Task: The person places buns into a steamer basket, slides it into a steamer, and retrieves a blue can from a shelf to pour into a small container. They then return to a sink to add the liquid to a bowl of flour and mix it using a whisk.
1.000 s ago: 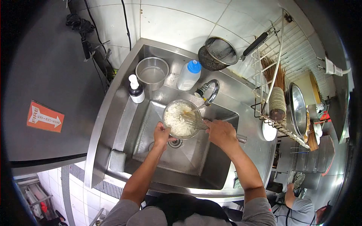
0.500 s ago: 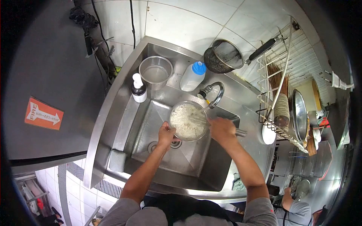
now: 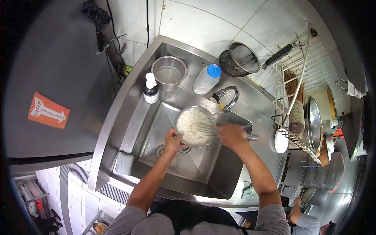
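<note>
Over the steel sink (image 3: 176, 172), a round bowl (image 3: 178, 117) holds a pale, floury-looking mixture (image 3: 192, 127). My left hand (image 3: 173, 141) grips the bowl's lower left rim, thumb at the edge and fingers underneath. A wire whisk (image 3: 203, 129) dips into the mixture from the right. My right hand (image 3: 232, 136) is closed around its metal handle, whose end sticks out past the hand. Just above the bowl curves the faucet (image 3: 234, 96), its spout near the rim.
Behind the sink stand a metal pot (image 3: 168, 70), a pump bottle (image 3: 150, 90), a blue-capped bottle (image 3: 206, 79) and a black strainer (image 3: 239, 60). A wire dish rack (image 3: 284, 109) is at right. A grey sponge (image 3: 124, 163) lies front left. Another person (image 3: 307, 219) is at lower right.
The whisk's wires sit more to the middle of the bowl and show more clearly. Both hands keep their hold. The whole view has shifted slightly.
</note>
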Available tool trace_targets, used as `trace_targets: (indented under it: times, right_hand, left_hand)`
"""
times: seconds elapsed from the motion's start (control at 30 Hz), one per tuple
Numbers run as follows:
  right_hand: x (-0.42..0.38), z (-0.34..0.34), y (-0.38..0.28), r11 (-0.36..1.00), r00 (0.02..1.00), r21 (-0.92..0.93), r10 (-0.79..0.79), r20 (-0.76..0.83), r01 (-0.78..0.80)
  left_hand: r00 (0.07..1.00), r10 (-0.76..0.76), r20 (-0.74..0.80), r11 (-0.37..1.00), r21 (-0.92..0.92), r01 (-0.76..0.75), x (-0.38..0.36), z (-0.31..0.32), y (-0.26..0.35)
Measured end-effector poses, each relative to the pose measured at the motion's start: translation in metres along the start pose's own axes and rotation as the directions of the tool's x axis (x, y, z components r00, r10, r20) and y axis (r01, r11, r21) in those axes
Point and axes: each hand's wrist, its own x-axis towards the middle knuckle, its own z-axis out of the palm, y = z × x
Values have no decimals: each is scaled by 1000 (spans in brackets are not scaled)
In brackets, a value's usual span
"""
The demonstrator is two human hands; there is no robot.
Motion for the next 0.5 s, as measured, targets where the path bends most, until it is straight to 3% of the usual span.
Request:
trace_targets:
  times: [0.17,0.27,0.33,0.37,0.43,0.47,0.5]
  right_hand:
    - [0,6,-24,997,997,-7,75,-6,-75]
    - [-6,-6,-22,999,991,-36,-9,131,14]
    - [-8,-20,-27,989,979,-28,145,146,-142]
    - [-6,-6,-30,990,978,-30,142,150,-139]
    - [2,32,-35,999,999,-42,-25,-27,24]
    - [0,26,-32,999,999,-40,-26,-31,25]
    - [-4,14,-24,997,997,-65,-31,68,35]
  left_hand:
    - [998,55,-25,998,-11,-56,1,1,-1]
    - [999,35,-27,999,-19,-36,-3,-7,1]
    - [1000,20,-15,1000,3,-20,-11,-8,1]
    - [999,37,-36,999,13,-37,-13,-4,4]
    - [997,57,-54,998,23,-56,-14,-4,4]
    - [999,16,-47,1000,-21,-17,-11,-10,4]
    - [999,-26,-39,998,-64,23,-10,-14,6]
